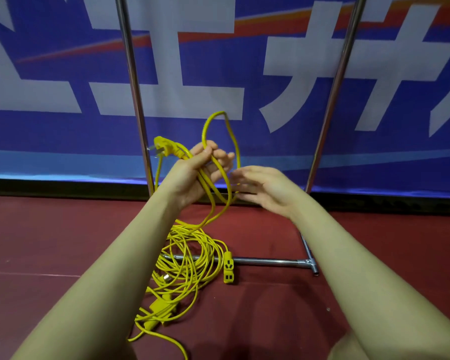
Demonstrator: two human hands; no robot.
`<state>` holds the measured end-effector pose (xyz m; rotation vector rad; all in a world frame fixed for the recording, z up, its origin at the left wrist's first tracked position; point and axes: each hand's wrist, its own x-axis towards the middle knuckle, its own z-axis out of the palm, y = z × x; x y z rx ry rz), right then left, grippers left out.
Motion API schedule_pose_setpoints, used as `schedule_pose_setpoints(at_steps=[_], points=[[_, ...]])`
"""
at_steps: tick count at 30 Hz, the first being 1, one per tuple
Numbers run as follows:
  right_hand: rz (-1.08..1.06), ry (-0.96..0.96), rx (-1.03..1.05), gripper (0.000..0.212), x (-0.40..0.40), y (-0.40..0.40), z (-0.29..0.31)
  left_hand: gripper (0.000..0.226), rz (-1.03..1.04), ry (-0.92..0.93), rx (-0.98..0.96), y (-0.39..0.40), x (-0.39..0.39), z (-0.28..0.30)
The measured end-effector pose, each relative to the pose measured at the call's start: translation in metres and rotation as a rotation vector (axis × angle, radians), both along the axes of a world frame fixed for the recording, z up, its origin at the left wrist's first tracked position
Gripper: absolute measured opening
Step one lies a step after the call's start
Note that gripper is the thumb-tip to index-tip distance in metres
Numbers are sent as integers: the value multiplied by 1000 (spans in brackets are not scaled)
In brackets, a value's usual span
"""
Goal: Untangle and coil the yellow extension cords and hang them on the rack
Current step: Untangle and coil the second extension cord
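Left hand (192,175) grips a few cord (220,162) loops by the plug; right hand (263,189) open beside them. Remaining cord lies tangled on the floor (63,242); pulling may tighten knots.

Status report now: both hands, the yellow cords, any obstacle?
Left hand grips cord loops. Right hand open beside them. Most cord tangled on floor, lying across rack base bar.

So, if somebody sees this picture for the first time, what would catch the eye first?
Probably the bright yellow extension cord looped through the left hand at the centre, its plug sticking out leftward, the open right hand beside it. Below lies a tangled yellow cord pile on the dark red floor, across the chrome rack's base bar.
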<state>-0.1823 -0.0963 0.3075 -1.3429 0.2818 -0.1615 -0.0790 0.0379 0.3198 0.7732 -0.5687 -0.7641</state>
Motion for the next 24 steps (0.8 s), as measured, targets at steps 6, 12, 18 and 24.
schedule_pose_setpoints(at_steps=[6, 12, 18, 24], points=[[75, -75, -195, 10, 8, 19, -5, 19, 102, 74, -91, 4, 4, 6], [-212, -187, -354, 13, 9, 16, -5, 24, 97, 102, -65, 9, 11, 6], [-81, -247, -256, 24, 10, 23, 4, 32, 33, 93, -62, 10, 6, 5], [128, -137, -233, 15, 7, 19, 1, 34, -8, 82, -83, 3, 1, 5]])
